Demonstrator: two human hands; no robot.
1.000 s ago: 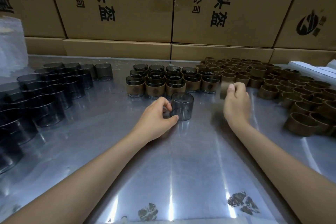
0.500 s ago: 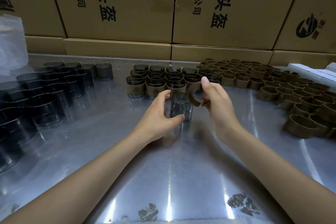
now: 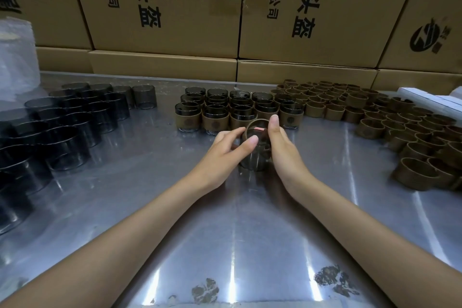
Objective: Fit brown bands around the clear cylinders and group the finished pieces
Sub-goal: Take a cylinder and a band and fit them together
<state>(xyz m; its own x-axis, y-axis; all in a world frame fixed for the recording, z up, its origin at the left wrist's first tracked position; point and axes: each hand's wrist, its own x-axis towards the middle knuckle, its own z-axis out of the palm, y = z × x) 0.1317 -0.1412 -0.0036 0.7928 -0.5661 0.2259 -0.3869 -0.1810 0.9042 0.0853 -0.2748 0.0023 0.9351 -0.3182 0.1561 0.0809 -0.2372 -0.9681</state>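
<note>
Near the middle of the steel desk [image 3: 232, 220], a clear cylinder [image 3: 253, 160] is standing upright between both hands. The left hand [image 3: 220, 155] is curling its fingers [image 3: 251, 141] round the cylinder's left side, thumb lying across the near wall. The right hand [image 3: 285, 152] is pinching a brown band [image 3: 257, 127] at the cylinder's top rim, its fingertip raised at the band's right edge; the band is sitting tilted over the rim, not down around the wall. Just behind the hands, toward the far edge, finished banded pieces [image 3: 238, 110] are standing in close rows. Bare dark cylinders [image 3: 65, 122] are crowding the left edge, and loose brown bands [image 3: 390, 127] are spreading from the far edge down the right side. Cardboard boxes [image 3: 165, 2] are stacked along the far edge.
</note>
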